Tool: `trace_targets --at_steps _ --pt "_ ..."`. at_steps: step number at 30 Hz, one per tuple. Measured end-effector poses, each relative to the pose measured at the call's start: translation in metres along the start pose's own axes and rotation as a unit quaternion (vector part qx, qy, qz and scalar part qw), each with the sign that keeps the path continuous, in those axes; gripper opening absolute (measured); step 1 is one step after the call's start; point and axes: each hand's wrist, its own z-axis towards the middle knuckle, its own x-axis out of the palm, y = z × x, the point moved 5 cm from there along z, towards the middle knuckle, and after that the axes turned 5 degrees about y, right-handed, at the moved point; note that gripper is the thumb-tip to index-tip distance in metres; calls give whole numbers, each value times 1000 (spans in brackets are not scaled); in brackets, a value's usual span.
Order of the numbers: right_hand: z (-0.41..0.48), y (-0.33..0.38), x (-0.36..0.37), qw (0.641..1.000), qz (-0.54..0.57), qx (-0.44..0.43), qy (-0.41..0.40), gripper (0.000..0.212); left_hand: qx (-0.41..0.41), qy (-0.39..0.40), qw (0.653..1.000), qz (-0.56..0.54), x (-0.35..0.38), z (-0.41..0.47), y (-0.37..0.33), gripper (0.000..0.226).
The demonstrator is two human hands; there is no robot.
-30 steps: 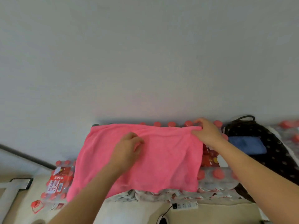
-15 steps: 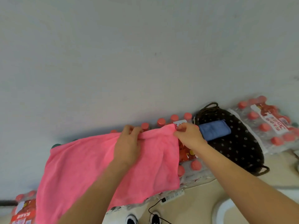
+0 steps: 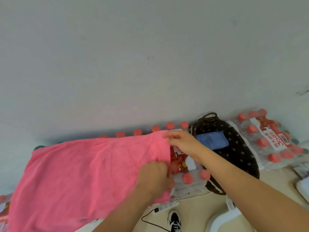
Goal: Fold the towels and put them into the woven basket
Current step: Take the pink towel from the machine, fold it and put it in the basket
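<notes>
Left hand point(image 3: 153, 177) drops to the lower right edge of the towel point(image 3: 80, 173), gripping; right hand point(image 3: 183, 143) pinches the top corner. Soft, light cloth draped over bottles point(image 3: 188, 179), so hold corners. Basket point(image 3: 242, 158) just beside.

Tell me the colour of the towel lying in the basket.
Blue; the folded towel in the basket shows best in head view.
</notes>
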Motion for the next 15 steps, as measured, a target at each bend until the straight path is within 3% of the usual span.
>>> trace_targets --at_steps 3,7,11,15 --pt "11 -6 -8 990 132 -9 41 26 -2 -38 998 -41 -7 1 -8 25" --pt "21 -14 -26 950 308 -1 47 23 2 -105 986 -129 -12 7 -36 14" --pt "27 -23 -50 940 338 14 51 20 -5 -116 972 -204 -8 21 -65 14" --pt "32 -22 -57 967 234 -4 98 17 -9 -118 955 -272 -2 30 -84 17"
